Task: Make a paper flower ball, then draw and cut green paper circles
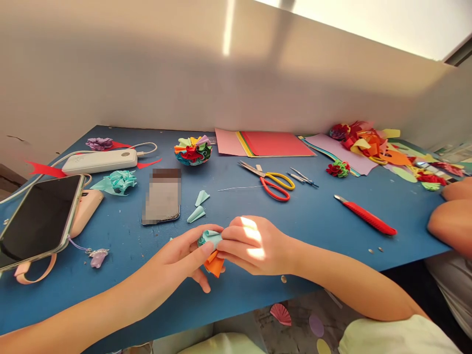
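Between my two hands, over the near edge of the blue table (121, 295), is a small paper flower (211, 238) of light-blue folded paper with an orange piece below it. My left hand (186, 255) grips it from the left, thumb on the blue paper. The curled fingers of my right hand (254, 246) close on its right side and hide part of it. Just beyond my hands lie two folded light-blue paper cones (196, 214). Farther back rests a multicoloured ruffled paper ball (193, 150).
Scissors (273, 182) and a compass (302, 178) lie mid-table; a red utility knife (367, 215) is at right. Phones (44, 216) and a white power bank (99, 162) occupy the left. Coloured paper sheets (273, 142) are at the back. Another person's arm (452, 221) rests at the right edge.
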A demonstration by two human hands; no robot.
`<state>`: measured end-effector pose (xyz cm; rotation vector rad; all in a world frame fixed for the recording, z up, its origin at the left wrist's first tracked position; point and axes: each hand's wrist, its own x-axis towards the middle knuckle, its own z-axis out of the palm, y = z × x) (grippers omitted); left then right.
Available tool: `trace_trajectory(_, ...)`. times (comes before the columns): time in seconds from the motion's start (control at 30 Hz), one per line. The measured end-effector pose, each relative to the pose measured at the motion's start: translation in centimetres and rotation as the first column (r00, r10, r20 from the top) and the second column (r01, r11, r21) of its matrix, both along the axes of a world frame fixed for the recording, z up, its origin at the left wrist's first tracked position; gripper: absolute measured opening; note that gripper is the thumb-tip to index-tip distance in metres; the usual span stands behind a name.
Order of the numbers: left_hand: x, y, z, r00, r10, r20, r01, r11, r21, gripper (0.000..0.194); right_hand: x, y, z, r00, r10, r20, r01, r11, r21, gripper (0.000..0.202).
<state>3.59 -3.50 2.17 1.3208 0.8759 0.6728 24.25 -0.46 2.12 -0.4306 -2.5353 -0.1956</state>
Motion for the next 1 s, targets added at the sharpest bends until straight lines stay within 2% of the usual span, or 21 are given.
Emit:
trace_trajectory(0.1, 0.0, -0.2, -0.1, 0.994, 0.008, -0.105, 0.0, 0.998, 0.07, 0.039, -0.2, -0.5, 0.2, 0.992, -0.037, 0.122, 0.022, 0.992, 0.126, 0.024)
trace_trajectory(0.17, -0.1, -0.2, 0.2, 0.987, -0.015, -0.158, 0.032, 0.994, 0.1, 0.038, -0.3, -0.8, 0.0, 0.992, -0.033, 0.118, 0.01, 0.982, 0.191, 0.023)
trace_trajectory(0.23, -0.3, -0.1, 0.7, 0.976, -0.033, -0.214, 0.055, 0.994, 0.098, 0.039, -0.3, -0.8, -0.2, 0.996, -0.033, 0.082, 0.017, 0.98, 0.196, 0.019)
trace_trajectory(0.4, -0.3, -0.3, 1.6, 0.933, 0.024, -0.36, -0.008, 0.999, 0.045, 0.044, -0.1, -0.2, -0.6, 0.997, -0.062, -0.041, 0.062, 0.998, 0.009, 0.01)
trace_trajectory(0.57, -0.7, -0.7, 1.5, 0.891, 0.056, -0.45, 0.048, 0.975, 0.216, 0.043, -0.2, 0.1, -0.6, 0.987, -0.077, -0.14, 0.063, 0.993, -0.103, 0.009)
trace_trajectory(0.63, -0.8, -0.7, 1.3, 0.887, 0.062, -0.458, 0.087, 0.951, 0.297, 0.044, -0.3, 0.0, -0.4, 0.991, -0.084, -0.108, 0.074, 0.993, -0.094, 0.016)
trace_trajectory(0.8, -1.1, -0.6, 0.9, 0.867, 0.038, -0.497, 0.204, 0.883, 0.423, 0.045, -0.5, -0.1, -0.4, 0.997, -0.07, 0.042, 0.072, 0.996, -0.054, 0.015)
trace_trajectory(0.93, -1.1, -0.4, 0.8, 0.912, 0.104, -0.397, 0.204, 0.725, 0.658, 0.033, -0.3, 0.0, -0.9, 0.996, -0.076, -0.039, 0.072, 0.992, -0.1, 0.014)
trace_trajectory(1.0, -1.0, -0.2, 0.9, 0.925, 0.119, -0.36, 0.194, 0.669, 0.718, 0.022, -0.3, -0.1, -1.1, 0.994, -0.067, -0.091, 0.056, 0.99, -0.126, 0.01)
